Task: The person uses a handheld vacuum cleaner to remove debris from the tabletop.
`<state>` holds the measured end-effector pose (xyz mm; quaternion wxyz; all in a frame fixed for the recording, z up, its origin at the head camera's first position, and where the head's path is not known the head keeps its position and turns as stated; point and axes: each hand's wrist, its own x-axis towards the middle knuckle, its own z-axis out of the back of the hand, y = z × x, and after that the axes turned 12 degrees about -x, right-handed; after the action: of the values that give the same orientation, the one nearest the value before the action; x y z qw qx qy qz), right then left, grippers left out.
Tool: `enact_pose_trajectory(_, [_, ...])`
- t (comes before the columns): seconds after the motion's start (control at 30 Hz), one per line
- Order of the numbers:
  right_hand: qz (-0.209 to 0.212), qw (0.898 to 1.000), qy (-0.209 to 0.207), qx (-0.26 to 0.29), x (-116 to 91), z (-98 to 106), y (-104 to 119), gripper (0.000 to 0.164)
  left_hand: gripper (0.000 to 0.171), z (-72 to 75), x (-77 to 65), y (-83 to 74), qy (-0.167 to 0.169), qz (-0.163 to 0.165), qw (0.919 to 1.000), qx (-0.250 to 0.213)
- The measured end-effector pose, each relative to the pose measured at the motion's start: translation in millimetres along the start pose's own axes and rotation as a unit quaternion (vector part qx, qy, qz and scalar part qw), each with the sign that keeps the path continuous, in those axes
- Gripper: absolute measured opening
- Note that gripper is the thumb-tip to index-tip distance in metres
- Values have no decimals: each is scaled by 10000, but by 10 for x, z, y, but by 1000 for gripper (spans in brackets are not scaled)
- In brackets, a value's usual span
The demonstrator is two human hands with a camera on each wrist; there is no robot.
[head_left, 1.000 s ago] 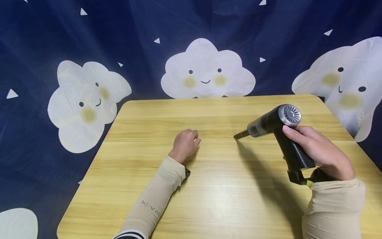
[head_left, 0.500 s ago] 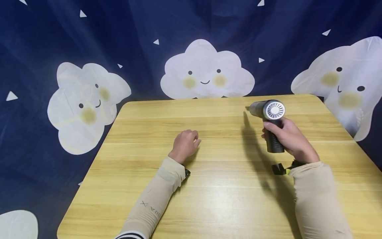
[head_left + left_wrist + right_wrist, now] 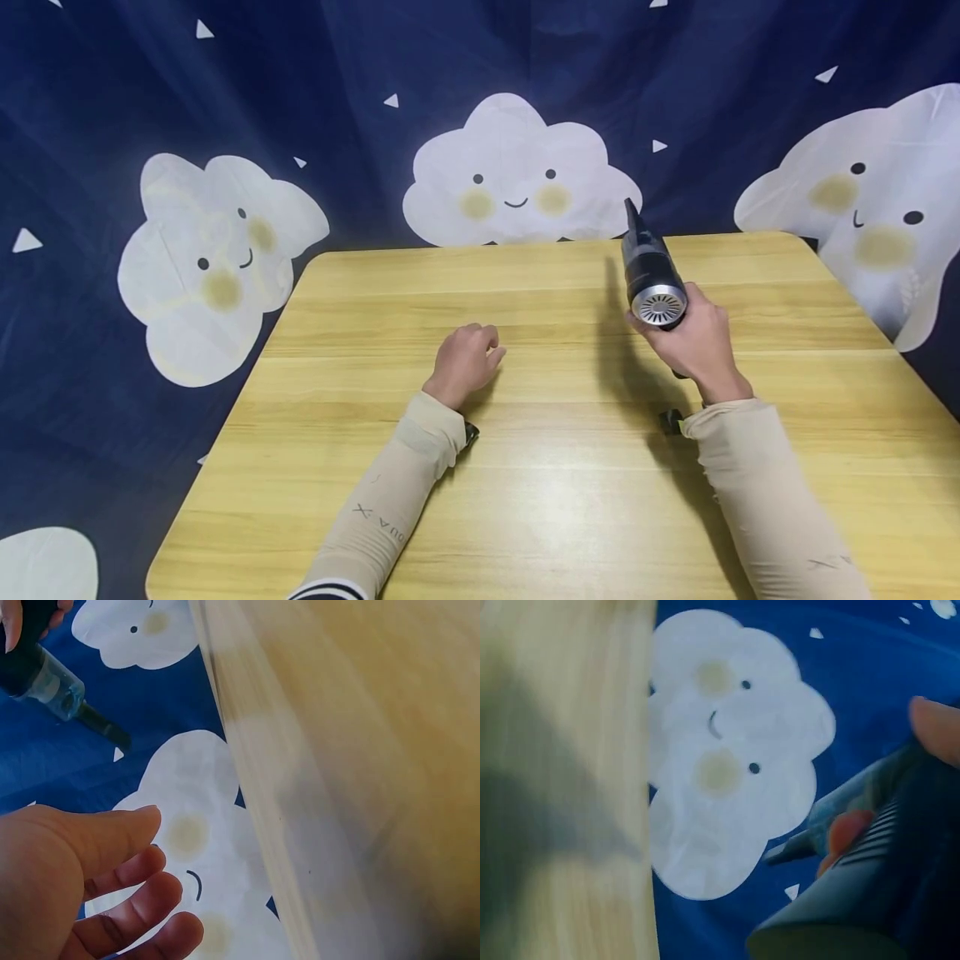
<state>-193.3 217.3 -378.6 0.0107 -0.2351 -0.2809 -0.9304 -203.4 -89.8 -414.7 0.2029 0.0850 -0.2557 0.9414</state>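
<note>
My right hand [image 3: 697, 337] grips the handle of a black handheld vacuum [image 3: 651, 271] above the right side of the table. Its round, silver vented end faces me, and the narrow dark nozzle [image 3: 631, 215] points away, overlapping the curtain. In the right wrist view, fingers wrap round the ribbed handle [image 3: 874, 836]. The see-through dust cup [image 3: 60, 691] shows in the left wrist view. My left hand [image 3: 462, 360] rests over the middle of the table, holding nothing, its fingers loosely curled with thumb and fingertips apart.
The light wooden table [image 3: 360, 308] has rounded corners and reaches the backdrop. Behind it hangs a dark blue curtain [image 3: 352, 50] with white smiling clouds [image 3: 517, 150] and small triangles. The vacuum's shadow [image 3: 626, 358] falls on the wood. A strap device sits at each wrist.
The right hand has moved left with the vacuum and turned it, so the nozzle swung from pointing left to pointing away and up. The left hand has stayed in place.
</note>
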Motion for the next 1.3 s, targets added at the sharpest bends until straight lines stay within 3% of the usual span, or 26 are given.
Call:
enact_pose_trajectory(0.17, [151,9973,-699,170,0,-113,-9,48,12,-1,-1,7,36,51,10000,4])
enact_pose_trajectory(0.37, [-398,9865,-1252,976,-21,-205,15,40,13,-3,-4,14,98,136,9999,-26])
enact_pose_trajectory(0.43, [-610,9737,-1330,1747,-30,-212,35,33,13,-4,-3,16,111,153,9998,-29])
enact_pose_trajectory(0.57, [-708,9264,-1417,3416,-39,-200,86,25,13,-5,0,20,154,198,9997,-35])
enact_pose_trajectory(0.63, [-629,9087,-1434,3869,-43,-189,104,27,13,-2,2,19,162,219,9996,-25])
enact_pose_trajectory(0.67, [-549,9063,-1487,3918,-41,-186,109,27,13,0,3,19,166,230,9996,-27])
enact_pose_trajectory(0.83, [-371,9050,-1629,3913,-32,-171,116,28,13,6,5,13,184,248,9995,-37])
enact_pose_trajectory(1.1, [-410,9206,-1524,3571,-33,-155,122,27,13,-9,-1,24,133,208,9997,-58])
enact_pose_trajectory(1.3, [-410,9162,-1561,3667,-46,-169,104,27,12,-7,-2,16,127,173,9998,-63])
